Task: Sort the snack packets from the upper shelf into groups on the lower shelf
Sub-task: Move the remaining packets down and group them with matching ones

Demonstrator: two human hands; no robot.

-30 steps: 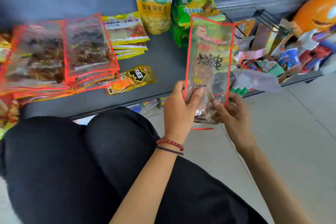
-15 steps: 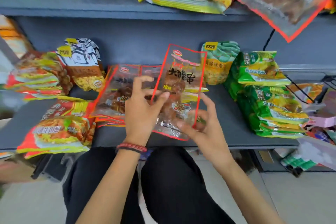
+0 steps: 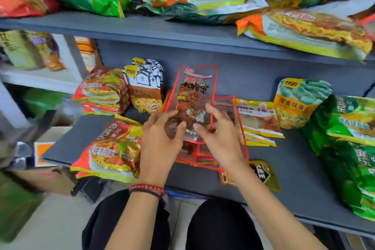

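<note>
Red-edged packet (image 3: 194, 95), lower end pinched by left hand (image 3: 160, 144) and right hand (image 3: 219, 138), just above stack of matching packets (image 3: 228, 109), noodle packs (image 3: 109, 154) left of stack

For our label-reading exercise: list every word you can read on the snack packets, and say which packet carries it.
"甘源", "蟹黄味蚕豆": green-topped packet.
"牛肉面": red noodle packet.
"TANG M U MOU": yellow packet, one letter washed out.
Black characters on the clear red-edged packet: too blurred.
All upper-shelf packets: unreadable blur.
</note>
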